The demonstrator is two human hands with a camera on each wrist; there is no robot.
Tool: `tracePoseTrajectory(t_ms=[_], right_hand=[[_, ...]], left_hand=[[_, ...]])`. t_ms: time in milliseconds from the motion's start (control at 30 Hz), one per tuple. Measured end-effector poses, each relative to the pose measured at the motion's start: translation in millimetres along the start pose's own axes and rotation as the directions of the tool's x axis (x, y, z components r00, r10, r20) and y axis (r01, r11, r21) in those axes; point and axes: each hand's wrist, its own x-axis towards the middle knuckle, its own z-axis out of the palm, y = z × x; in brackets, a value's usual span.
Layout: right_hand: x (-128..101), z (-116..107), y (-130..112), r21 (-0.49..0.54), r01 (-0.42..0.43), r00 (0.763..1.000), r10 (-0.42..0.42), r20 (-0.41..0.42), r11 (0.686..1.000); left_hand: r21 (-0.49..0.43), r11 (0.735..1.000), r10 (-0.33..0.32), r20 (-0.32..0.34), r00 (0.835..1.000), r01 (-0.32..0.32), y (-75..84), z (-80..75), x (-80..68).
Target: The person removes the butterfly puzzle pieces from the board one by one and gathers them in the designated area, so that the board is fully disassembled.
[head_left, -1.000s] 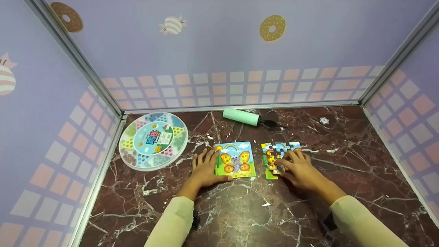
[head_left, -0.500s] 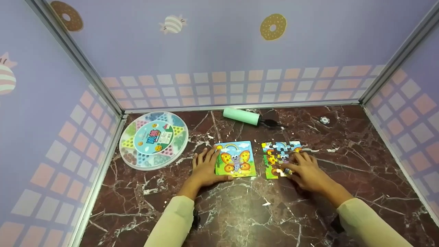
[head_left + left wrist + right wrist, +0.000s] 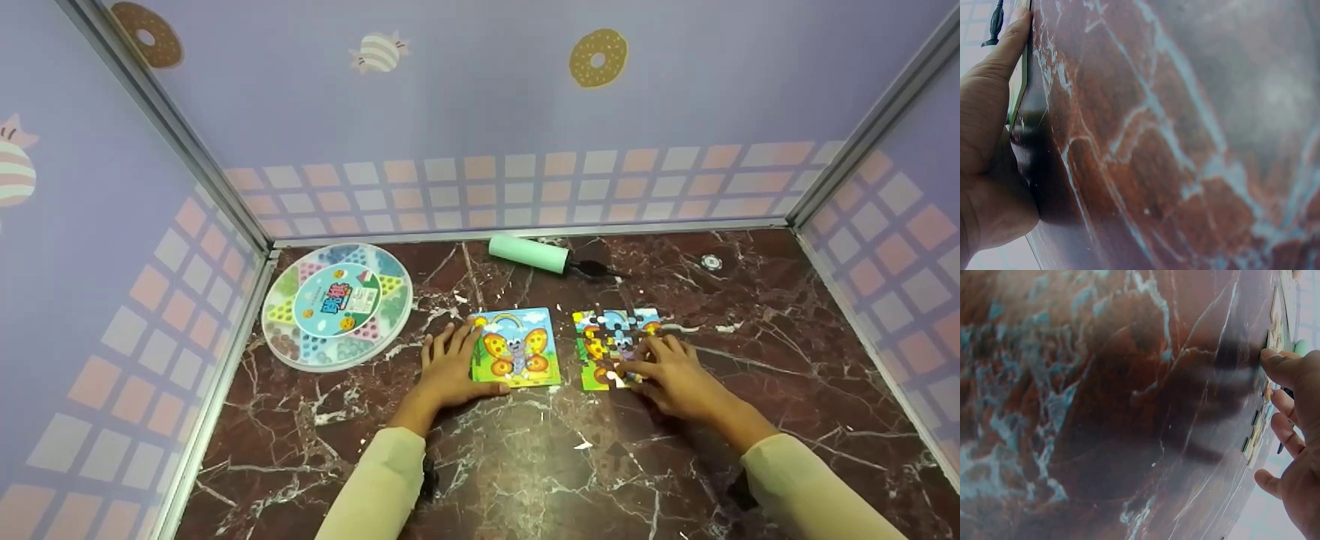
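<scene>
My left hand (image 3: 450,379) lies flat along the left side of a square butterfly picture board (image 3: 551,360), its thumb on the lower edge. In the left wrist view, the thumb (image 3: 1008,48) rests along the board's thin edge. To the right, an interlocking jigsaw puzzle (image 3: 592,349) bears a matching butterfly picture with gaps between its pieces. Over its lower right part, my right hand (image 3: 675,379) has thumb and index finger around a small puzzle piece (image 3: 631,377), partly hidden by them. In the right wrist view, the fingertips (image 3: 1269,355) are at the puzzle's edge.
A round Chinese checkers box (image 3: 337,307) lies at the left. Behind the boards is a mint-green hand pump (image 3: 529,253) with a black nozzle. A small poker chip (image 3: 710,262) sits at the back right. Patterned walls (image 3: 517,112) enclose the marble table (image 3: 525,472).
My right hand has lowered a piece with a grey patch into the puzzle's lower right and shifted slightly right, uncovering the butterfly's face. The left hand has stayed put.
</scene>
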Motion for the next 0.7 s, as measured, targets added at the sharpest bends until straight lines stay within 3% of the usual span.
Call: tracePoseTrajectory(t_ms=[167,367,700], right_hand=[[-1.7,1.0,-0.3,-0.005,0.009,1.000,-0.009,-0.004,1.000],[-3.0,1.1,-0.4,0.007,0.014,1.000,-0.014,-0.001,1.000],[-2.9,1.2,-0.2,0.012,-0.001,1.000,0.001,0.014,1.000]], left_hand=[[0.010,1.000,0.002,0.003,1.000,-0.002,1.2,-1.2,-1.3],[-0.044,0.999,0.014,0.000,1.000,-0.014,4.7,-5.3,-4.3],[0.001,1.000,-0.003,0.014,1.000,0.003,2.1,-2.8,-0.5]])
